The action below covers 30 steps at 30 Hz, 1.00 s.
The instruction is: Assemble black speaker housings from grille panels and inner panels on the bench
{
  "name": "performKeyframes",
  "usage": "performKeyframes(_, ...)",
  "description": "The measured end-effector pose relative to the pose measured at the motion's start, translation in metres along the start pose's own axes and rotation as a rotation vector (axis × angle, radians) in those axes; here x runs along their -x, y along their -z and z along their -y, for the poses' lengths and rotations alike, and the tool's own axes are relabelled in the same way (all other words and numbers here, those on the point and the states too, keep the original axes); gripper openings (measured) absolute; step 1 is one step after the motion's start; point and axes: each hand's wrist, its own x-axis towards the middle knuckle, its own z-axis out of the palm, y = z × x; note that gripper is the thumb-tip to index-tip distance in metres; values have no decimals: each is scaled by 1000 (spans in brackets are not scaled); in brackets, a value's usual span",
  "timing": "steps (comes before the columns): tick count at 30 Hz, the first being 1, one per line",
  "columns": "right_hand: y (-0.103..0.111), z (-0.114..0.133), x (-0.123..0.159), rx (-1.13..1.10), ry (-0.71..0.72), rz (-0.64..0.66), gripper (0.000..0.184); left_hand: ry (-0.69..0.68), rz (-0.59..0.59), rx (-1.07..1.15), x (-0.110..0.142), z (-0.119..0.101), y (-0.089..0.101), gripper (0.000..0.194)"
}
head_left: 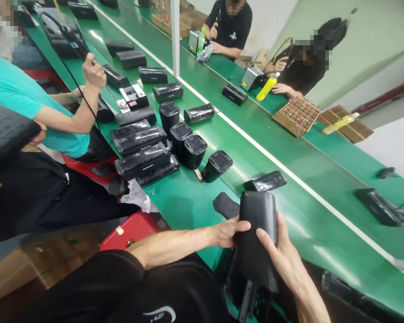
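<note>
A smooth black plastic housing, boxy with rounded corners, is held up in front of my chest. My left hand grips its left side, thumb lying across the face. On the other side, my right hand wraps round the edge with its thumb pressed on the front. Just behind lie some flat dark pieces on the green table. A similar black housing rests on its side beyond. Below my hands are more black parts, partly hidden by the held housing.
Several black housings lie in rows at left, with upright ones beside them. A green conveyor belt runs past a white post. Co-workers sit left and across. A red stool stands at my left.
</note>
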Motion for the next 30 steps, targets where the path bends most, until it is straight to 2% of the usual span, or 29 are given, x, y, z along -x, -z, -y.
performKeyframes(4,-8,-10,20,-70,48,-49,120,-79,-151,-13,1,-3,-4,80)
performKeyframes(7,-34,-17,50,-132,56,-240,128,-147,-212,-17,3,-11,-9,75)
performKeyframes(10,-65,-16,70,-212,15,-440,123,-173,-245,-18,3,-17,-14,73)
performKeyframes(14,-86,-13,73,-275,70,-529,122,-169,-264,-32,3,-17,-19,72)
performKeyframes(17,-90,-16,69,-286,56,-601,104,-185,-283,-59,1,-14,-22,73)
performKeyframes(20,-87,-22,66,-346,46,-608,96,-156,-313,-120,-1,-15,-19,76)
performKeyframes(22,-82,-29,65,-390,59,-612,95,-101,-295,-185,-2,-24,-12,83)
performKeyframes(24,-75,-37,65,-420,73,-581,94,-118,-292,-252,-2,-45,-3,93)
performKeyframes(26,-66,-48,65,-451,93,-486,93,-216,-302,-336,2,-74,6,100)
performKeyframes(28,-57,-58,66,-470,121,-380,93,-210,-197,-507,8,-103,12,109)
performKeyframes(30,-51,-64,67,-497,167,-330,91,-77,-30,-683,14,-124,13,109)
